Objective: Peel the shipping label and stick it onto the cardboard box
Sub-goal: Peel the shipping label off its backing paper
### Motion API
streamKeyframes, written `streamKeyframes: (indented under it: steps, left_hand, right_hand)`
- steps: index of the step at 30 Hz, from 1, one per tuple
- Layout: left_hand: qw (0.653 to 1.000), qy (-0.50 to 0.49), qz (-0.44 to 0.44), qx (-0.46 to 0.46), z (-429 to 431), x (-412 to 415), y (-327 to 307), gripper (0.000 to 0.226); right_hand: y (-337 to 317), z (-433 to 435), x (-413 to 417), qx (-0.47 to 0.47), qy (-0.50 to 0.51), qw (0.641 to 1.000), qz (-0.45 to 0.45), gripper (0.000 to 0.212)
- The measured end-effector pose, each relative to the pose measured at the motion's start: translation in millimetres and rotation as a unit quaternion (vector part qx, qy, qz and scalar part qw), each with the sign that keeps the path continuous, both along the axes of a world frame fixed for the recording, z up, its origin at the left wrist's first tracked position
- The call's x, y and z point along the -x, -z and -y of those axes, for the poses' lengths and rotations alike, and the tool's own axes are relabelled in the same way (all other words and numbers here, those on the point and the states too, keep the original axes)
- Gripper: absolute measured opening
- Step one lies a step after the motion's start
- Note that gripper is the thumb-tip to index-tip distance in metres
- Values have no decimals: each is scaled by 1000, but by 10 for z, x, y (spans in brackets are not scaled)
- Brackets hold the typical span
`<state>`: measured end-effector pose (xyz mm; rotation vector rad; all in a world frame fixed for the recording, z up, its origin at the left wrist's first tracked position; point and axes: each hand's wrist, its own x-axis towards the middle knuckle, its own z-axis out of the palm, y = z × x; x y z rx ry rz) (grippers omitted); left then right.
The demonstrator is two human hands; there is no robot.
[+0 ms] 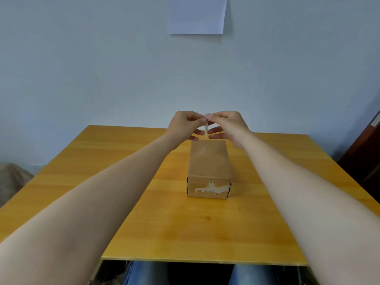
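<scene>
A brown cardboard box [208,163] stands lengthwise in the middle of the wooden table [115,161], with torn white paper remnants on its near face. Above the box's far end I hold a thin white shipping label [205,126] edge-on, so its face is hidden. My left hand [184,125] and my right hand [228,125] both pinch its top edge between thumb and forefinger, the other fingers spread below. The label's lower edge hangs just above the box top, apart from it.
A white paper sheet [197,15] is stuck on the pale wall behind the table. A dark door or cabinet edge [368,153] stands at the far right. My knees in jeans [148,273] show under the table's near edge.
</scene>
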<state>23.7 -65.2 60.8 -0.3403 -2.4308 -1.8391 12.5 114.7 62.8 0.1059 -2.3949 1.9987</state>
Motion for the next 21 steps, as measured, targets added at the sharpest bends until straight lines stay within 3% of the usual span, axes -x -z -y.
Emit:
streamKeyframes:
  steps: [21]
  left_hand:
    - [1000, -8, -25, 10, -2, 49, 39, 20]
  right_hand:
    - [-26, -34, -66, 15, -18, 1000, 0, 21]
